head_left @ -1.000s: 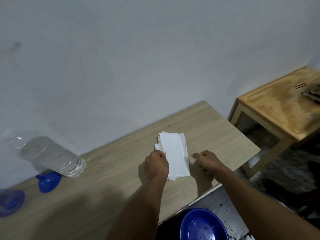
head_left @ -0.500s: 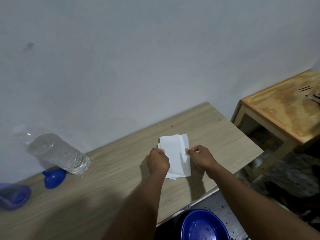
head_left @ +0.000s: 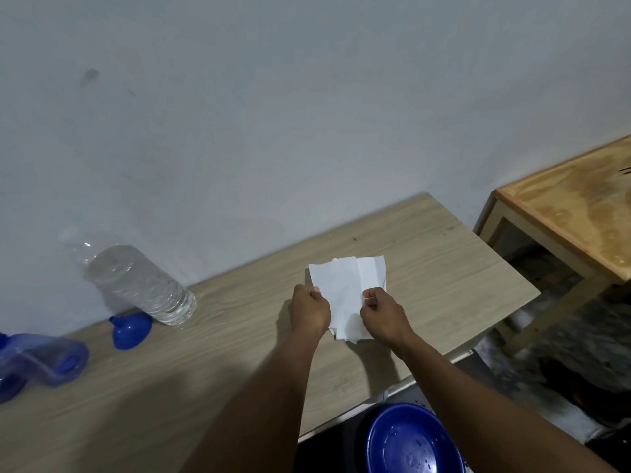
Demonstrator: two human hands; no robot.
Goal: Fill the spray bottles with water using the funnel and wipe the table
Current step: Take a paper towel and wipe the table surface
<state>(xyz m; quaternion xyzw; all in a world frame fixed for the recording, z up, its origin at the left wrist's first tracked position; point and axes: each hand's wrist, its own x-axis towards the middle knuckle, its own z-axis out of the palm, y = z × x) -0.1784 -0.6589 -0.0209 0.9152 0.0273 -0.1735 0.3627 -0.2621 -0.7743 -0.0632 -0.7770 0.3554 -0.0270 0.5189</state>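
A folded white paper towel [head_left: 345, 288] is held just above the light wooden table [head_left: 205, 380], right of its middle. My left hand [head_left: 309, 310] pinches the towel's left edge and my right hand [head_left: 384, 312] pinches its right side. A clear water bottle [head_left: 140, 285] stands at the left by the wall. A blue funnel [head_left: 131, 329] lies on its side in front of the bottle. Translucent blue spray bottles [head_left: 44, 360] lie at the far left edge, partly cut off.
A blue bowl [head_left: 409, 442] sits below the table's front edge, between my forearms. A smaller plywood table [head_left: 573, 213] stands to the right, with a gap between the two. The grey wall runs along the table's back.
My right hand moved from the table beside the towel onto the towel and took hold of it. Both hands lifted its near end slightly. The view shifted a little to the left.
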